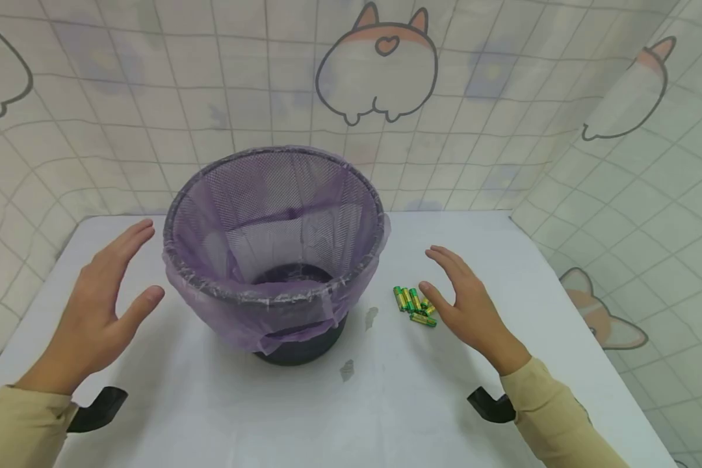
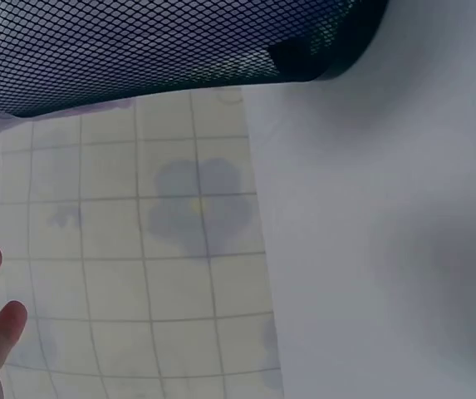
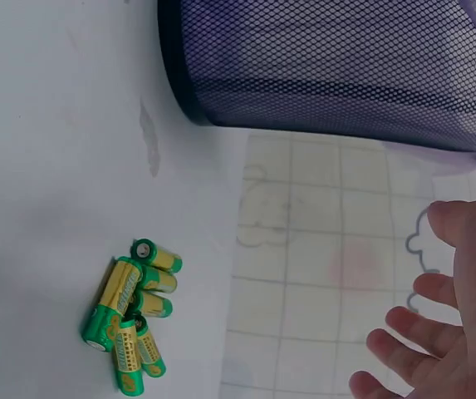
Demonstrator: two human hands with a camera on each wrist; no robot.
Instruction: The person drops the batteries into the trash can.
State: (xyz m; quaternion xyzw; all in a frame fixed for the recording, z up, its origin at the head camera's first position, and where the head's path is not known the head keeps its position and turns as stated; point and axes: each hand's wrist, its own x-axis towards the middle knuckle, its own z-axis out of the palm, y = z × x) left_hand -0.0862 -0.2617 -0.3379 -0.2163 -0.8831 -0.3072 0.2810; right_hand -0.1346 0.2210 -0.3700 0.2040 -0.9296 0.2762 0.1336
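A black mesh wastebasket (image 1: 295, 351) stands upright on the white table, lined with a thin purple bag (image 1: 210, 318) folded out over its rim. My left hand (image 1: 102, 302) hovers left of the basket, apart from it, thumb and fingers spread and holding nothing. On the other side my right hand (image 1: 465, 309) is raised above the table, its fingers also apart and nothing in them. Just left of that hand lies a small pile of green and gold batteries (image 1: 415, 300); the right wrist view shows several batteries (image 3: 125, 299) lying loosely together.
The white table (image 1: 386, 416) carries two grey marks near the basket. A tiled-pattern curtain (image 1: 491, 156) with cartoon animals hangs behind and at both sides. Black straps (image 1: 494, 406) stick out at both wrists, beside the beige sleeves (image 1: 552, 409).
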